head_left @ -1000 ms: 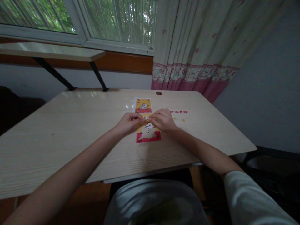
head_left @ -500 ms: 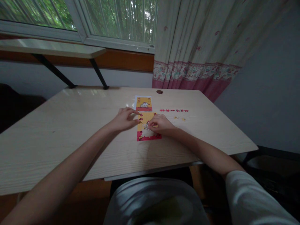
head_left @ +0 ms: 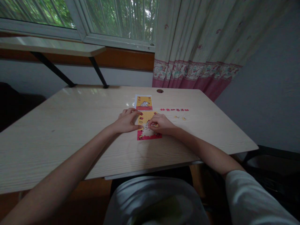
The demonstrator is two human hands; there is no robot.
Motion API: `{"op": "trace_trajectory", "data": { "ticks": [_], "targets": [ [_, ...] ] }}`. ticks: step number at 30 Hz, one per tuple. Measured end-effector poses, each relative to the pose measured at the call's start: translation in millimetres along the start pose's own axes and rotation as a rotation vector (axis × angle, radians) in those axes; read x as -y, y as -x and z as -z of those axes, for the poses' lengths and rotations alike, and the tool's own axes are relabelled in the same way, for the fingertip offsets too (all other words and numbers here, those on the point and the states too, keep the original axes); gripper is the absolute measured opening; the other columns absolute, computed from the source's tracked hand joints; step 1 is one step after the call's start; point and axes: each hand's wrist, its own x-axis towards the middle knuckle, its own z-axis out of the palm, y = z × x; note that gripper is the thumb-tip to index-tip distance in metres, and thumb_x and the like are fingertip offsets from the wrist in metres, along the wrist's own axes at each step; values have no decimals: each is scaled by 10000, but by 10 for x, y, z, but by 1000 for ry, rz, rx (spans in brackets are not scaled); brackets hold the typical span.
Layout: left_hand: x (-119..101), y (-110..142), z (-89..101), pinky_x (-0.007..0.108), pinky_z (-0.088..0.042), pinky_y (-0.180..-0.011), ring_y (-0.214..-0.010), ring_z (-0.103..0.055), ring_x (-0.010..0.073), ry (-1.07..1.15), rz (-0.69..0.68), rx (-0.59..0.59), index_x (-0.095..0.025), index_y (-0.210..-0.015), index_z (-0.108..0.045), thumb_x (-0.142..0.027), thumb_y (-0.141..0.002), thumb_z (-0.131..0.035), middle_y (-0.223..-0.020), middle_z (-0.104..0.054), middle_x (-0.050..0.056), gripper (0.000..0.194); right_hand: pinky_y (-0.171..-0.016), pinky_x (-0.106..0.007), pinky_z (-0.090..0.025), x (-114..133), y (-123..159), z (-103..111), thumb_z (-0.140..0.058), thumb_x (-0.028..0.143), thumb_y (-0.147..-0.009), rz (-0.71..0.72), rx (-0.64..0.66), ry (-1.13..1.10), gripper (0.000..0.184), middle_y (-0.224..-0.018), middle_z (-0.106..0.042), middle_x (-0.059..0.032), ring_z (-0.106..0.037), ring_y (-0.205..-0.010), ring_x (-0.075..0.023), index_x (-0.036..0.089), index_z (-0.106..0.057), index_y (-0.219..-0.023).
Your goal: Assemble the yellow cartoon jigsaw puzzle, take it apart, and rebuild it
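A small jigsaw puzzle [head_left: 147, 133] with a yellow field, a white animal and a red bottom border lies on the wooden table [head_left: 70, 125]. My left hand [head_left: 126, 120] rests on its left edge, fingers curled and pressed down on the pieces. My right hand [head_left: 161, 124] sits on its right side, fingertips pinched on the puzzle surface; what they hold is hidden. Just beyond lies a reference picture card [head_left: 143, 102] showing the same image.
A row of red loose pieces [head_left: 174, 110] and a few yellow pieces [head_left: 180, 118] lie to the right of the card. A cable hole [head_left: 160, 91] is at the table's far edge. A curtain [head_left: 194, 43], window and wall shelf [head_left: 51, 49] stand behind.
Both hands came down from the puzzle's top edge onto its middle. The left hand shifted left to the puzzle's left side; the right hand moved slightly lower.
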Motion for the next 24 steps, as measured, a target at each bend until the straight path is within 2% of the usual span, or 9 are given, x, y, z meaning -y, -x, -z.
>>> {"op": "trace_trajectory", "data": {
  "ticks": [9,17,24],
  "targets": [
    [-71,3,10,503,-331,-902,-1117,-379,357,6,55,14,-252,-1213,-492,-566,-613,-614,-1243,-433,103,688,-802,-321,-318,22,53,97,-546,287,-838,162,99,129,165,-860,-640,-49,-516,-874,-178,210,-682,-889],
    [-91,-5,17,494,-322,-911,-1128,-369,352,20,69,-5,-272,-1188,-519,-540,-592,-639,-1235,-437,92,664,-801,-316,-317,99,27,181,-541,264,-843,144,165,122,162,-868,-644,-49,-509,-870,-174,208,-685,-893],
    [-30,3,9,500,-319,-923,-1143,-370,344,39,37,24,-254,-1204,-518,-585,-633,-602,-1258,-422,111,666,-773,-275,-361,46,-2,214,-538,231,-836,123,187,23,169,-864,-660,-38,-549,-818,-145,195,-683,-916]
  ]
}}
